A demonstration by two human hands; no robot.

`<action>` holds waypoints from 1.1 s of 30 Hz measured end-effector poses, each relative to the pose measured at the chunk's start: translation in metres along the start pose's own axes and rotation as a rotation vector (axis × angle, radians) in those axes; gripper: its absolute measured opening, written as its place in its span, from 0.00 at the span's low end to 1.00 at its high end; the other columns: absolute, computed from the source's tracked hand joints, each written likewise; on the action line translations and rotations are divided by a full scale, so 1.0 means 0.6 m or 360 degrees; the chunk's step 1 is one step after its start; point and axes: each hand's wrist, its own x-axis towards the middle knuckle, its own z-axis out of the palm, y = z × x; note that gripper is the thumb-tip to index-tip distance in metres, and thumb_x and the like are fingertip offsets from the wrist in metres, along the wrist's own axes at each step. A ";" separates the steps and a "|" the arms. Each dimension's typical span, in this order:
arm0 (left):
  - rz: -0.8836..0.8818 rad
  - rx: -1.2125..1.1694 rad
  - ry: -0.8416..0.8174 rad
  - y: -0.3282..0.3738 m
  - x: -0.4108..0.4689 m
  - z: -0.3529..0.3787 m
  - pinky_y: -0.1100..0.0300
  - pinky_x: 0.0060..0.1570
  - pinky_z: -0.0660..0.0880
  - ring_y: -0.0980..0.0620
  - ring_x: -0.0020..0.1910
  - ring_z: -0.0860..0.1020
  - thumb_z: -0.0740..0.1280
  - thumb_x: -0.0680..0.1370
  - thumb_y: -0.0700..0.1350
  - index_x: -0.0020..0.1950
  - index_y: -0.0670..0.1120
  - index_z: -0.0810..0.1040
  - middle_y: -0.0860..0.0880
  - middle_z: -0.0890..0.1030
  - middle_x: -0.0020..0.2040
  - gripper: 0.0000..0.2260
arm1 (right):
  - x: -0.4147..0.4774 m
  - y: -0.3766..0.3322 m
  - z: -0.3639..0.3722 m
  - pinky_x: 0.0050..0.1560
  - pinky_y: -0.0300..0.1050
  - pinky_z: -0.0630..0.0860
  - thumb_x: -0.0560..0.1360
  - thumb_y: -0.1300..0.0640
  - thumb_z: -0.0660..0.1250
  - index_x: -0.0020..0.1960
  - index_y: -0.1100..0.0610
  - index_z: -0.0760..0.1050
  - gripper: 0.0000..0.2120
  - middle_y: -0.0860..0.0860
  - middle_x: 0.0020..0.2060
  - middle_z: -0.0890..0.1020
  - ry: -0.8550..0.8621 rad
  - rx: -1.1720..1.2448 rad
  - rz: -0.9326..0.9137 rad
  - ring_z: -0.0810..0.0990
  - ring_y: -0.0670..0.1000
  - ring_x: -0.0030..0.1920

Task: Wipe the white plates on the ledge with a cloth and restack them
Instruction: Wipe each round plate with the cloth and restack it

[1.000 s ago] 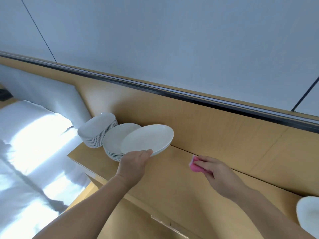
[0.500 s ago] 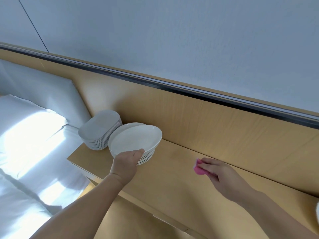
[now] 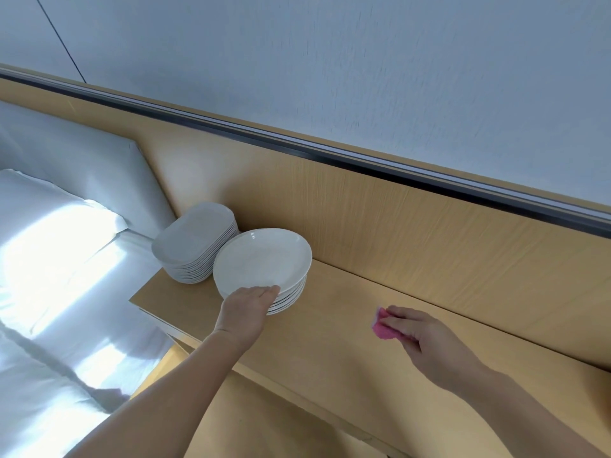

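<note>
Pink cloth point(image 3: 383, 326) bunched in the right hand point(image 3: 421, 333). Fingertips point(image 3: 401, 317) are curled down and pressed together, pinching the cloth. It sits low over the wooden ledge point(image 3: 330, 352); I cannot tell whether it touches the wood. No plate lies under it.

Left hand point(image 3: 246, 309): fingers point(image 3: 269, 291) lie close together at the 6 o'clock rim of the top plate point(image 3: 261, 259), with one digit over the edge and the rest hidden beneath. This reads as a pinch on the rim, though the grip is not fully visible.

Clock taken on the picture, 12 at top, centred on the top plate:
- The top plate rests on, or just over, the round stack point(image 3: 291, 300), shifted slightly toward 10 o'clock instead of sitting square.
- The oblong stack point(image 3: 195, 246) is at 9–10 o'clock, beside the round stack and looking to touch it. It is neat and no hand is on it.
- The cloth is at 4 o'clock, well apart from both stacks.
- The wooden back panel point(image 3: 413, 226) runs along from 12 to 3 o'clock; a bed point(image 3: 49, 259) lies at 8–9 o'clock.

Progress, as a judgement: this plate looks to be at the restack step, seated but not yet released or squared up. The cloth is away from the crockery, so no wiping is under way. The frame does not show how many plates in either stack are already wiped, since all look equally white. Remaining: let go, align the plate, and take the next unwiped one, if any.
</note>
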 end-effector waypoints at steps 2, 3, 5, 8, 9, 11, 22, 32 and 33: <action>-0.0081 -0.0110 -0.0090 0.011 0.003 -0.014 0.59 0.52 0.75 0.48 0.53 0.81 0.74 0.69 0.37 0.65 0.46 0.78 0.49 0.82 0.58 0.23 | -0.002 -0.003 0.001 0.61 0.20 0.57 0.76 0.69 0.65 0.64 0.53 0.79 0.20 0.30 0.61 0.69 0.0003 0.0041 -0.0016 0.70 0.36 0.62; -0.0106 -0.0073 -0.0184 0.014 0.007 -0.014 0.57 0.59 0.71 0.47 0.61 0.77 0.65 0.76 0.37 0.71 0.46 0.71 0.49 0.77 0.66 0.23 | -0.004 -0.004 0.002 0.60 0.19 0.58 0.76 0.70 0.66 0.63 0.54 0.80 0.20 0.28 0.60 0.68 0.0008 0.0059 -0.0033 0.70 0.34 0.61; -0.0150 -0.0013 -0.0270 0.018 0.015 -0.011 0.57 0.65 0.64 0.48 0.68 0.70 0.57 0.81 0.38 0.76 0.47 0.63 0.50 0.69 0.73 0.23 | -0.007 -0.004 0.001 0.59 0.19 0.59 0.75 0.71 0.66 0.61 0.55 0.80 0.19 0.27 0.58 0.67 0.0024 0.0078 -0.0055 0.70 0.32 0.59; -0.0176 -0.0003 -0.0246 0.021 0.016 -0.010 0.57 0.62 0.69 0.47 0.63 0.75 0.57 0.81 0.41 0.72 0.45 0.70 0.48 0.76 0.67 0.19 | -0.014 0.000 -0.005 0.57 0.18 0.59 0.74 0.73 0.66 0.60 0.57 0.81 0.19 0.27 0.55 0.69 0.0054 0.0108 -0.0048 0.67 0.23 0.56; -0.0151 -0.0038 -0.0201 0.025 0.017 -0.011 0.56 0.58 0.73 0.46 0.58 0.79 0.58 0.80 0.43 0.66 0.43 0.75 0.47 0.80 0.60 0.16 | -0.017 0.004 -0.007 0.56 0.18 0.60 0.74 0.73 0.66 0.59 0.57 0.81 0.19 0.27 0.55 0.69 0.0066 0.0115 -0.0047 0.66 0.22 0.55; -0.0017 -0.0007 -0.0093 0.036 0.020 -0.002 0.55 0.50 0.78 0.47 0.48 0.83 0.65 0.76 0.45 0.56 0.42 0.82 0.48 0.84 0.49 0.12 | -0.025 0.012 -0.011 0.57 0.18 0.60 0.74 0.73 0.66 0.59 0.57 0.81 0.19 0.27 0.55 0.69 0.0090 0.0099 -0.0034 0.68 0.24 0.56; 0.0446 -0.0449 -0.0242 0.337 0.093 0.002 0.58 0.53 0.69 0.51 0.63 0.71 0.53 0.83 0.49 0.67 0.49 0.70 0.53 0.73 0.65 0.15 | -0.174 0.130 -0.084 0.58 0.19 0.60 0.73 0.75 0.66 0.59 0.58 0.82 0.20 0.30 0.58 0.70 0.0395 0.0111 0.0336 0.66 0.23 0.59; 0.0826 -0.0684 -0.0475 0.677 0.103 0.051 0.54 0.49 0.72 0.47 0.56 0.75 0.55 0.82 0.49 0.63 0.48 0.71 0.50 0.77 0.57 0.13 | -0.414 0.270 -0.157 0.61 0.24 0.65 0.76 0.71 0.66 0.60 0.55 0.81 0.17 0.25 0.59 0.73 0.0709 0.0126 0.0752 0.73 0.31 0.61; 0.0847 -0.0719 -0.0494 0.704 0.102 0.055 0.55 0.47 0.72 0.47 0.55 0.76 0.55 0.82 0.50 0.63 0.48 0.71 0.50 0.77 0.56 0.12 | -0.430 0.279 -0.165 0.61 0.24 0.65 0.76 0.71 0.66 0.60 0.55 0.81 0.17 0.25 0.60 0.73 0.0726 0.0136 0.0773 0.73 0.31 0.60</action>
